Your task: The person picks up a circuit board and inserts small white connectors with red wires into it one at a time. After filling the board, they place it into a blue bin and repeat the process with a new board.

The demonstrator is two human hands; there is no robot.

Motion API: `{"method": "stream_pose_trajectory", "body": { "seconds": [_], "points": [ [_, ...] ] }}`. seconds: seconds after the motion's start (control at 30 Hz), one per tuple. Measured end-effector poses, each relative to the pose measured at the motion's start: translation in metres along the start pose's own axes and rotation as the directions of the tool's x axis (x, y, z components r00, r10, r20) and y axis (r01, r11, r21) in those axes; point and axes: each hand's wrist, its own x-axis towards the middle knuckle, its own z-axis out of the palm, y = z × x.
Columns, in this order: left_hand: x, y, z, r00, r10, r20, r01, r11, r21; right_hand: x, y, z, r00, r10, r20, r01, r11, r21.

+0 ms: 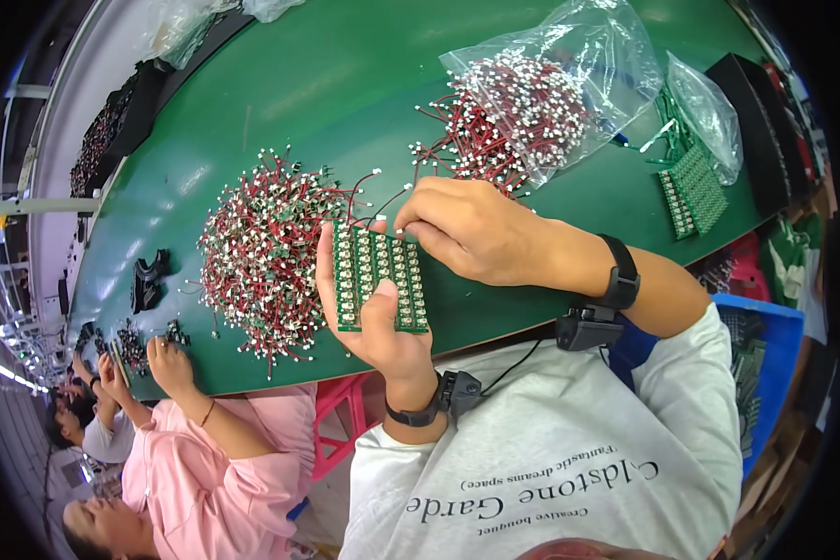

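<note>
My left hand (389, 347) grips a green panel of small circuit boards (381, 280), its thumb lying across the face. Rows of pale metal parts run down the panel. At the panel's upper right corner my right hand (471, 229) is closed in a pinch, apparently on a thin red wire lead (394, 199) with a white connector; the fingertips partly hide its end. Another wire lead (353, 198) rises from the panel's top edge. Just left of the panel lies a large heap of red wire leads (271, 257) with white connectors and small green boards.
A second heap of red leads (476, 140) lies beyond my right hand, partly under a clear plastic bag (616, 70). More green panels (695, 191) rest at the right, near a black box (751, 131). A blue bin (779, 373) stands beside me. A co-worker's hand (170, 366) works at the left.
</note>
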Motion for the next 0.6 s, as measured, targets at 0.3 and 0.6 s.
{"method": "stream_pose_trajectory", "body": {
  "seconds": [0.3,0.6],
  "points": [
    [-0.005,-0.004,0.004,0.999,0.039,0.026,-0.042,0.989,0.139,-0.001,0.001,0.004,1.000,0.008,-0.009,-0.009,1.000,-0.024],
    [-0.007,-0.006,-0.005,0.995,0.064,0.074,-0.080,0.969,0.234,-0.002,-0.003,0.003,0.998,0.048,0.047,-0.042,0.992,-0.123]
  ]
}}
